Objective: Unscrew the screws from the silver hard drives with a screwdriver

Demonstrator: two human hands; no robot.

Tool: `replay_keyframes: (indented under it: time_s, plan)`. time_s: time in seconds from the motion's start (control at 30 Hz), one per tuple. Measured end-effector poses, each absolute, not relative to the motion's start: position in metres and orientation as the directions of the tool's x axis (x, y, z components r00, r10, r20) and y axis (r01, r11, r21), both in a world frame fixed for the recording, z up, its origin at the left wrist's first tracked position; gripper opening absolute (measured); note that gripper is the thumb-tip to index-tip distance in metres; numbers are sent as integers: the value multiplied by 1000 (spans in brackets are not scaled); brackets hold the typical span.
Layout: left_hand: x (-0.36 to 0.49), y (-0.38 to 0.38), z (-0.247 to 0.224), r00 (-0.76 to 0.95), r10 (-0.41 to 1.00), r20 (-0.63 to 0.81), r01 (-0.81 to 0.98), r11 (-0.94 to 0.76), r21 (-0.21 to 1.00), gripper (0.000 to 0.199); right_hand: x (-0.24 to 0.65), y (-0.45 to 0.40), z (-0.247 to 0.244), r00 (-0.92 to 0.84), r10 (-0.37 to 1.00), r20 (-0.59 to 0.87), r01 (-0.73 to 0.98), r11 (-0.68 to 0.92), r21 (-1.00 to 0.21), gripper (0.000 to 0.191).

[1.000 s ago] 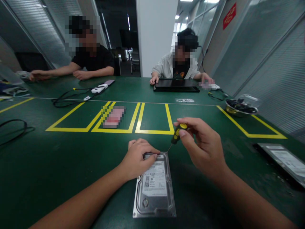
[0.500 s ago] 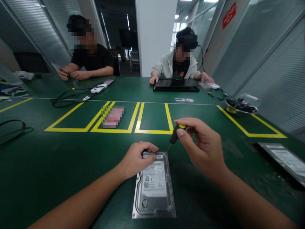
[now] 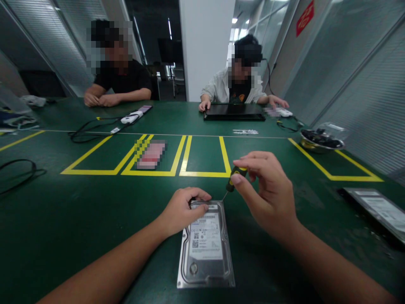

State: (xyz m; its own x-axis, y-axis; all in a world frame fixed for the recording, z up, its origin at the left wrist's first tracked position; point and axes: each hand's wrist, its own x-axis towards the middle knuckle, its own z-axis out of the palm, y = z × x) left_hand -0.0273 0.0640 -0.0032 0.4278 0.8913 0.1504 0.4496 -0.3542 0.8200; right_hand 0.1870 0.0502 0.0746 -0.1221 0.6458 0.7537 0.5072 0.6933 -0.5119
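A silver hard drive [image 3: 207,249] with a white label lies flat on the green table in front of me. My left hand [image 3: 186,211] grips its far left corner, thumb on top and fingers over the far edge. In my right hand [image 3: 268,190] is a small screwdriver [image 3: 233,182] with a dark green and yellow handle, pinched between thumb and fingers. The screwdriver stands tilted, its thin shaft reaching down to the far right corner of the drive. The tip is too small to make out clearly.
Another hard drive [image 3: 376,211] lies at the right. Behind it stands a metal bowl [image 3: 319,145] with dark items. Yellow tape [image 3: 205,174] marks the table. Across it, one person sits at left; another handles a flat black panel [image 3: 234,112]. Cables [image 3: 85,131] lie at left.
The fingers of my right hand have shifted on the screwdriver handle, which has turned, showing more yellow. My left hand keeps its hold. The person at left has brought their hands down together.
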Motion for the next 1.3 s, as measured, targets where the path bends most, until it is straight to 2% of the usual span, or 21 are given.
replay_keyframes:
  time_s: [0.13,0.27,0.57,0.77,1.03,1.2,1.3]
  plan:
    - [-27,64,-3,426,891,157,451,-359,817,21,186,50,76,-116,627,771,538,692,-482,13]
    - [-27,64,-2,430,891,143,456,-351,818,21,185,48,75,-89,648,756,544,668,-508,20]
    - [-27,64,-2,434,891,136,454,-346,821,21,185,50,74,-100,621,777,527,696,-488,13]
    - [-27,63,1,428,896,116,460,-327,826,22,186,47,71,-56,663,747,526,655,-542,23]
    - [-26,63,0,425,896,130,458,-336,823,21,185,48,72,-71,627,776,529,683,-504,13]
    - [-27,63,-2,425,897,124,455,-330,827,21,185,46,70,-51,663,747,510,660,-552,21]
    - [-27,63,-2,423,898,123,462,-331,823,20,186,47,69,-68,645,761,501,682,-533,17]
